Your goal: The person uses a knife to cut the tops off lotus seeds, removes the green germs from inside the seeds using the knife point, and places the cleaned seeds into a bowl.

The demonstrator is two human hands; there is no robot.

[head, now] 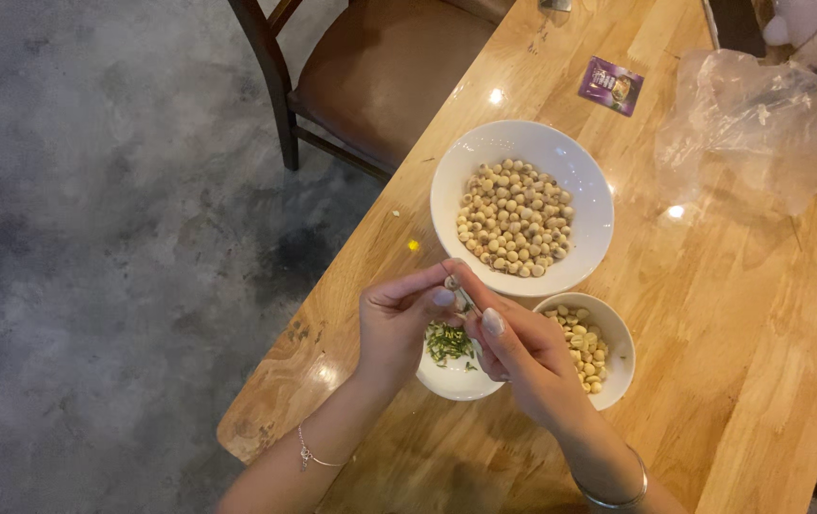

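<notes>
Seed point(450, 282) sits pinched at the left hand's point(399, 319) fingertips, just above the small bowl of green bits point(448, 366) and touching the rim line of the big white bowl of seeds point(521, 205). Left grip: clamped on the seed. Right hand point(522, 347) grip: together on a thin pick point(465, 303), tip at the seed. My read: keep the pick centred on the seed's axis, push gently, work over the green-bit bowl. Done seeds bowl point(587, 345) right; all on the desk point(741, 324).
</notes>
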